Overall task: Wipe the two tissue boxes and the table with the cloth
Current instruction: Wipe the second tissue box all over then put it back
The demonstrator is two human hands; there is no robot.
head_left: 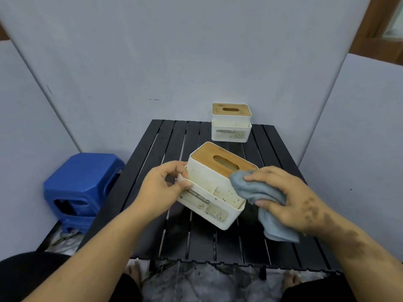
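Observation:
A white tissue box (212, 188) with a wooden slotted lid is tilted above the black slatted table (196, 240). Dark specks dot its front compartments. My left hand (162, 187) grips its left end, thumb on the front rim. My right hand (290, 199) holds a grey-blue cloth (253, 188) and presses it against the box's right side near the lid. The cloth's tail hangs down over the table. A second white tissue box (230, 125) with a wooden lid stands upright at the table's far edge, against the wall.
Grey partition walls (174, 62) close in the table at the back and both sides. Stacked blue plastic stools (80, 188) stand to the left of the table. My knees and bare feet show below the table's near edge.

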